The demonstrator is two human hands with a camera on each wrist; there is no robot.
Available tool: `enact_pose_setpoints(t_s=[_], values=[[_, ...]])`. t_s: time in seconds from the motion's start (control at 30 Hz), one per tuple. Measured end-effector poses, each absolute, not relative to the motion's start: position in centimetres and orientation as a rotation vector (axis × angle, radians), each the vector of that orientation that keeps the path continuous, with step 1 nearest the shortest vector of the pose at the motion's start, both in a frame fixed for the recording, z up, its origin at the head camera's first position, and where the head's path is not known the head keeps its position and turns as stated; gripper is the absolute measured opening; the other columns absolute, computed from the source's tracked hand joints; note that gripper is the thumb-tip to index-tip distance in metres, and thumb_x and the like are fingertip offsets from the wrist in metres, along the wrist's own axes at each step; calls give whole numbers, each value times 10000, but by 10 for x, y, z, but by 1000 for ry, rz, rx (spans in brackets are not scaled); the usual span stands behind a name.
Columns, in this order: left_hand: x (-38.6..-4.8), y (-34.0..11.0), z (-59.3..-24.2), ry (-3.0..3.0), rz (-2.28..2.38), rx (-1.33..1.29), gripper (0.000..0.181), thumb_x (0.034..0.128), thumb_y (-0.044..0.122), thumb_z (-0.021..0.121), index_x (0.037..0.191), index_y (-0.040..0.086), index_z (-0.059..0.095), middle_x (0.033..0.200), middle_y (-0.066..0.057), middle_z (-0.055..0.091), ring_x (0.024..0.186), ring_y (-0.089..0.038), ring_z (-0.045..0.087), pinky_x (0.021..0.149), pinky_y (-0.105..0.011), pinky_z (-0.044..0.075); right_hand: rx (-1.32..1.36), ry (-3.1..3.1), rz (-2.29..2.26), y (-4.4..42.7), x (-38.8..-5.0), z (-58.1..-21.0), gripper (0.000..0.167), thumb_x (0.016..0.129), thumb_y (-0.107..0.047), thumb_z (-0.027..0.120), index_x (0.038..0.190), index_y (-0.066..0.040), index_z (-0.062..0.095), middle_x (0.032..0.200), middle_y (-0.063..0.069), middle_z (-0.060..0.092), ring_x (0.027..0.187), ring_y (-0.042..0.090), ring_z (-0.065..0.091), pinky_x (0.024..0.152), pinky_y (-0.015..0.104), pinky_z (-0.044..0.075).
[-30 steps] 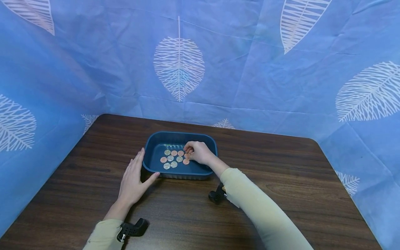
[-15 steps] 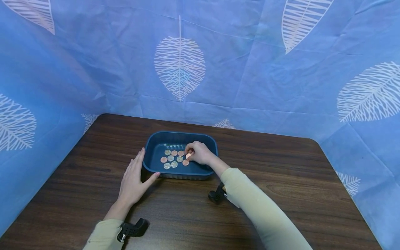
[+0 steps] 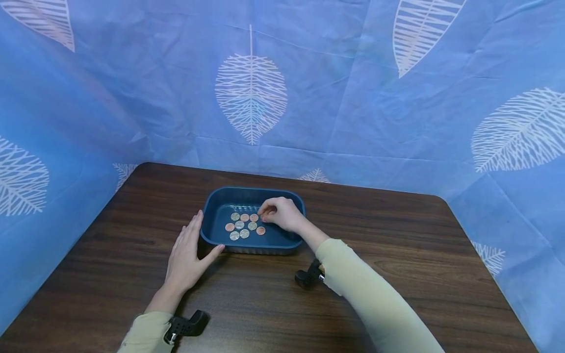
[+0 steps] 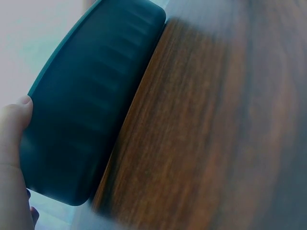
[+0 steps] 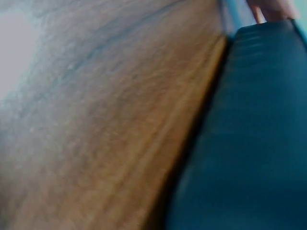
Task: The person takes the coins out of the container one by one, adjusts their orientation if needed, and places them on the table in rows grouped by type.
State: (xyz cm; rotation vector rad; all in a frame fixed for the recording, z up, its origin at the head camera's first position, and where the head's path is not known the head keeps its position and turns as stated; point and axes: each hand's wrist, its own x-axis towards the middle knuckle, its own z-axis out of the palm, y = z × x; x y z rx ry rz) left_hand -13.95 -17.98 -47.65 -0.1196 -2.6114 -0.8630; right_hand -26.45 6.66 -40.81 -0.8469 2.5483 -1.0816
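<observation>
A dark blue tray point(image 3: 282, 240) sits on the table with several silver and copper coins point(image 3: 244, 217) lying flat in loose rows on its floor. My left hand point(image 3: 185, 262) rests against the tray's left end, fingers straight along the side and thumb touching the near rim. In the left wrist view that thumb point(image 4: 14, 120) meets the tray's upper edge. Inside the tray on the right, my right hand point(image 3: 284, 214) pinches a copper coin, mostly hidden by the fingers, just above the floor. The right wrist view shows the tray's outer wall point(image 5: 254, 134) but not the right hand's fingertips.
The brown wooden table point(image 3: 247, 304) has rounded far corners. Blue cloth point(image 3: 318, 98) with white leaf patterns hangs behind it and at both sides. Black wrist straps with cameras sit on the left wrist point(image 3: 187, 325) and the right wrist point(image 3: 309, 275).
The copper coin at the right end of the far row has been tilted up and lifted off the tray floor by my right hand. My left hand has stayed at the tray.
</observation>
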Motion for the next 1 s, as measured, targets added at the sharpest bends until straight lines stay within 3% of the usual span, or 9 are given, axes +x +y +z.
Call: enact_pose_setpoints(t_s=[0.17,0.3,0.43,0.6,0.8,1.0], values=[[-139,-181,-477,-2608,-867,-118,915,836,504,663,1533,133,200,1533,-162,281,1389,-369,265,1104,-568,201,-833,2481,-1192,78,-259,-394,188,902,-108,658,1057,-10,700,905,26,673,799,139,640,709,268,534],[-139,-181,-478,-2609,-877,-115,912,837,502,662,1533,136,200,1534,-160,278,1391,-367,262,1107,-565,197,-741,2395,-1327,89,-255,-383,187,896,-100,663,1060,-17,697,946,54,684,885,250,669,799,397,548],[-138,-182,-478,-2608,-883,-118,906,840,500,658,1533,135,201,1536,-158,275,1392,-367,261,1109,-562,193,-673,2351,-1406,101,-253,-375,194,897,-91,660,1076,-23,688,999,119,690,946,333,659,809,445,541],[-137,-182,-478,-2609,-883,-116,906,841,496,659,1533,134,199,1536,-160,275,1392,-366,261,1111,-557,191,-655,2378,-1411,116,-249,-370,243,901,-125,664,1118,-18,670,1060,161,682,947,305,665,819,457,534],[-138,-182,-478,-2615,-885,-119,910,843,502,656,1535,137,190,1536,-161,273,1392,-366,260,1112,-554,192,-622,2419,-1409,141,-244,-368,228,912,-119,650,1120,-28,666,1082,114,671,936,231,669,833,400,538],[-139,-181,-476,-2615,-888,-121,906,845,502,655,1533,130,197,1535,-164,274,1390,-369,262,1108,-559,196,-595,2425,-1445,165,-245,-370,240,925,-81,623,1143,17,643,1063,140,673,962,292,663,871,498,505]])
